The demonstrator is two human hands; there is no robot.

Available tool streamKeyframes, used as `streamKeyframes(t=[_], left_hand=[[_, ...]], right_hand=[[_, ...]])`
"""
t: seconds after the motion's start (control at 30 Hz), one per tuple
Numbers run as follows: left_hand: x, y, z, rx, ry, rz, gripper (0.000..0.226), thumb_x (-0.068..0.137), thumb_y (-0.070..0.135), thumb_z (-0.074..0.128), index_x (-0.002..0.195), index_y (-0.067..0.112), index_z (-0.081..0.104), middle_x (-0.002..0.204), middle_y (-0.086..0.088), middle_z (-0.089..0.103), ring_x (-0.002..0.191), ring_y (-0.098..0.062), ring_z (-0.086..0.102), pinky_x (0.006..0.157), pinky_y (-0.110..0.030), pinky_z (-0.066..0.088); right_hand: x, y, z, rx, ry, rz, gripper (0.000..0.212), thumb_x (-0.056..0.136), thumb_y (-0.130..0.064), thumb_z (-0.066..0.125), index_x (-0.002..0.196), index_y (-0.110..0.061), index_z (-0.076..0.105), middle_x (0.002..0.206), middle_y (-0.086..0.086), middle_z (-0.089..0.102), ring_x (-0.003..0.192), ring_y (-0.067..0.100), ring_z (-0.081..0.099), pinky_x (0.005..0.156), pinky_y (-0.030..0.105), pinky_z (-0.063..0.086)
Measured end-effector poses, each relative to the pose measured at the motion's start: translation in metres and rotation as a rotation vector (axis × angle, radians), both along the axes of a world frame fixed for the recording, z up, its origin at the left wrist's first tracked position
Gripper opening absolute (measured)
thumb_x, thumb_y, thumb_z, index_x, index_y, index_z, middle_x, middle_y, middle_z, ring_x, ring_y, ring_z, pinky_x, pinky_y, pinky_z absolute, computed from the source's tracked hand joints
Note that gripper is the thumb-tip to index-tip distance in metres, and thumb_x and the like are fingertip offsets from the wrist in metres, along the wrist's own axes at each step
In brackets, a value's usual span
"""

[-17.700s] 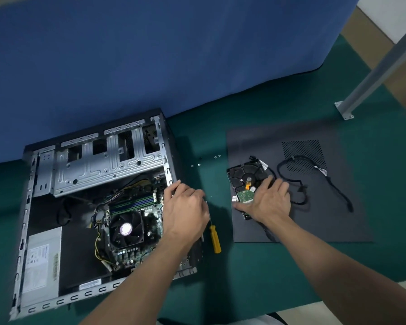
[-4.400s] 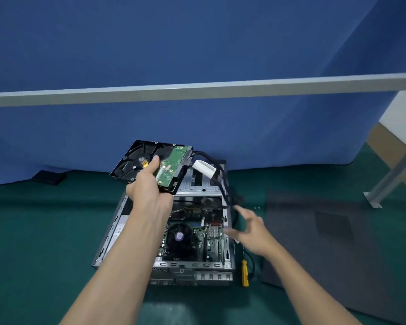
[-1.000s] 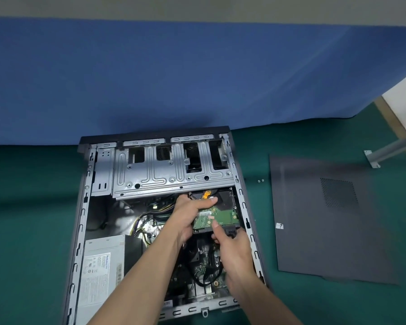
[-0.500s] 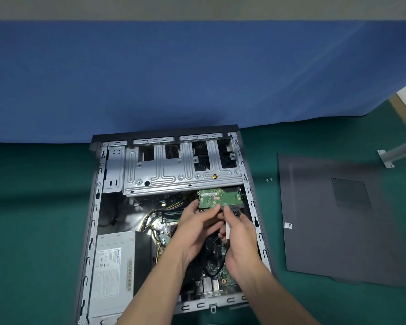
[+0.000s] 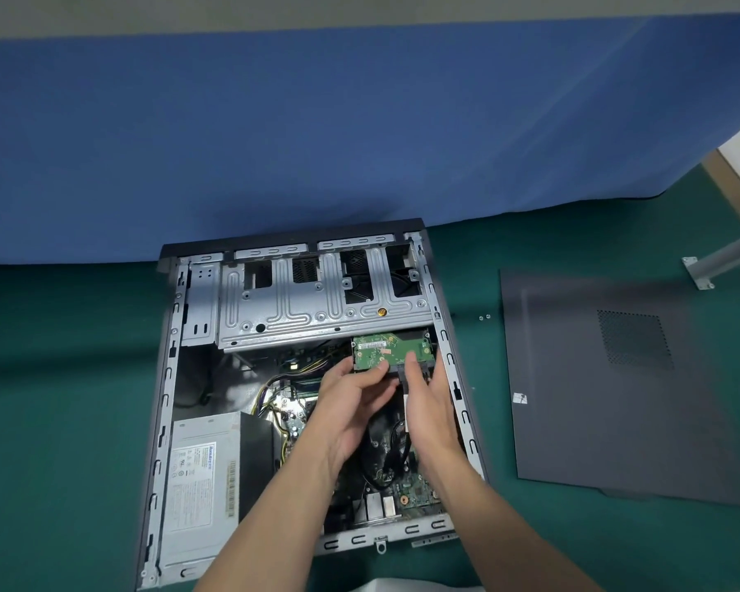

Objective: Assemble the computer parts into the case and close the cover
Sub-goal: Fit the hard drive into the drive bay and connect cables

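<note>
left hand (image 5: 351,403) and right hand (image 5: 430,405) fingers nearly straight, gripping nothing, tips touching near edge of green-board hard drive (image 5: 385,350), which sits half under silver metal drive cage (image 5: 317,309) inside open grey computer case (image 5: 167,378)

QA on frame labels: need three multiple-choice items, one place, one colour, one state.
1. The side cover lies: A on the green mat, right of the case; B atop it; C inside it.
2. The circuit board on the hard drive is: A red; B green; C blue.
3. The hard drive sits: A loose on the mat; B lifted high; C partly under the drive cage, left hand and right hand touching it.
Key: A, cover flat, apart from the case; B, green board faces up; C, its far end is hidden beneath the cage.
</note>
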State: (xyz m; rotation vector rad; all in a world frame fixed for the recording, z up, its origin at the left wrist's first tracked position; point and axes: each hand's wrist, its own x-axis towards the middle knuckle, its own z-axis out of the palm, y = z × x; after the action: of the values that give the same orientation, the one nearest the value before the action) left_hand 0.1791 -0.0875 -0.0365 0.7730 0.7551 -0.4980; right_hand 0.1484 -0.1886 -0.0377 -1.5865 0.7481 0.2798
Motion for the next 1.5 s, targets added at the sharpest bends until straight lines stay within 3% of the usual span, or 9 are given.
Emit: streamKeyframes(t=[0.23, 0.33, 0.6, 0.7, 0.93, 1.03, 1.17, 1.3, 1.5], left_hand=[[0.000, 0.000, -0.003, 0.004, 0.032, -0.018, 0.073, 0.071, -0.008, 0.074, 0.130, 0.015, 0.037, 0.106, -0.016, 0.068, 0.083, -0.025, 0.071, 0.081, -0.037, 0.058], [0.000, 0.001, 0.000, -0.018, 0.026, -0.026, 0.066, 0.072, -0.008, 0.074, 0.123, 0.014, 0.039, 0.107, -0.017, 0.069, 0.087, -0.026, 0.071, 0.083, -0.037, 0.057], [0.009, -0.004, 0.000, -0.002, 0.013, 0.083, 0.083, 0.078, -0.013, 0.067, 0.147, 0.006, 0.026, 0.112, -0.021, 0.063, 0.083, -0.023, 0.073, 0.086, -0.037, 0.057], [0.018, -0.011, -0.001, 0.007, 0.011, 0.109, 0.085, 0.079, -0.013, 0.067, 0.148, 0.006, 0.021, 0.116, -0.024, 0.058, 0.086, -0.025, 0.071, 0.080, -0.035, 0.059], [0.033, -0.013, -0.009, 0.050, -0.003, 0.135, 0.069, 0.074, -0.012, 0.073, 0.128, 0.006, 0.035, 0.103, -0.026, 0.062, 0.080, -0.025, 0.071, 0.063, -0.029, 0.058], [0.027, -0.009, -0.008, 0.166, -0.060, -0.128, 0.070, 0.070, -0.010, 0.077, 0.127, -0.014, 0.036, 0.094, -0.024, 0.064, 0.081, -0.031, 0.065, 0.067, -0.040, 0.056], [-0.002, 0.010, -0.010, 0.547, -0.124, -0.393, 0.059, 0.081, -0.002, 0.072, 0.135, 0.002, 0.047, 0.113, -0.010, 0.067, 0.104, -0.023, 0.065, 0.100, -0.043, 0.048], [-0.025, 0.012, 0.011, 0.990, -0.559, -0.949, 0.033, 0.094, 0.042, 0.057, 0.121, 0.024, 0.060, 0.091, 0.001, 0.071, 0.090, -0.016, 0.066, 0.087, -0.035, 0.050], [-0.055, 0.014, 0.024, 1.148, -0.705, -1.280, 0.052, 0.097, 0.046, 0.051, 0.144, 0.027, 0.042, 0.074, -0.005, 0.067, 0.081, -0.021, 0.065, 0.105, -0.044, 0.040]], right_hand=[[0.023, -0.006, 0.001, 0.203, 0.129, -0.099, 0.075, 0.067, -0.060, 0.065, 0.131, -0.023, 0.053, 0.129, 0.006, 0.058, 0.120, 0.025, 0.053, 0.107, 0.047, 0.036], [0.027, -0.005, 0.003, 0.326, 0.092, -0.144, 0.014, 0.077, -0.046, 0.064, 0.087, -0.042, 0.073, 0.100, 0.002, 0.073, 0.103, 0.022, 0.063, 0.093, 0.040, 0.046], [0.000, -0.001, -0.006, 0.317, 0.143, -0.168, 0.073, 0.074, -0.059, 0.068, 0.135, -0.025, 0.048, 0.129, 0.004, 0.059, 0.122, 0.025, 0.052, 0.100, 0.046, 0.043], [-0.008, -0.003, -0.003, 0.188, 0.170, -0.068, 0.065, 0.075, -0.073, 0.055, 0.105, -0.017, 0.066, 0.104, 0.003, 0.069, 0.099, 0.015, 0.062, 0.079, 0.029, 0.044], [-0.005, 0.008, -0.002, 0.123, 0.023, -0.202, 0.017, 0.097, -0.026, 0.054, 0.092, -0.010, 0.059, 0.069, 0.000, 0.063, 0.054, 0.004, 0.057, 0.053, 0.023, 0.048], [0.022, 0.006, 0.004, 0.066, -0.019, -0.250, 0.024, 0.101, -0.016, 0.044, 0.083, -0.008, 0.058, 0.064, 0.001, 0.059, 0.051, 0.008, 0.052, 0.052, 0.025, 0.044], [0.037, 0.011, 0.002, -0.018, 0.002, -0.229, 0.029, 0.102, -0.014, 0.038, 0.078, -0.008, 0.054, 0.062, 0.001, 0.055, 0.050, 0.010, 0.048, 0.051, 0.026, 0.041], [0.037, 0.008, 0.008, 0.071, 0.008, -0.235, 0.025, 0.103, -0.016, 0.039, 0.082, -0.011, 0.052, 0.069, 0.005, 0.060, 0.056, 0.013, 0.053, 0.047, 0.023, 0.043], [-0.017, 0.004, 0.009, 0.055, 0.147, -0.105, 0.017, 0.101, -0.028, 0.044, 0.102, -0.014, 0.054, 0.093, 0.009, 0.070, 0.094, 0.023, 0.063, 0.092, 0.046, 0.048]])
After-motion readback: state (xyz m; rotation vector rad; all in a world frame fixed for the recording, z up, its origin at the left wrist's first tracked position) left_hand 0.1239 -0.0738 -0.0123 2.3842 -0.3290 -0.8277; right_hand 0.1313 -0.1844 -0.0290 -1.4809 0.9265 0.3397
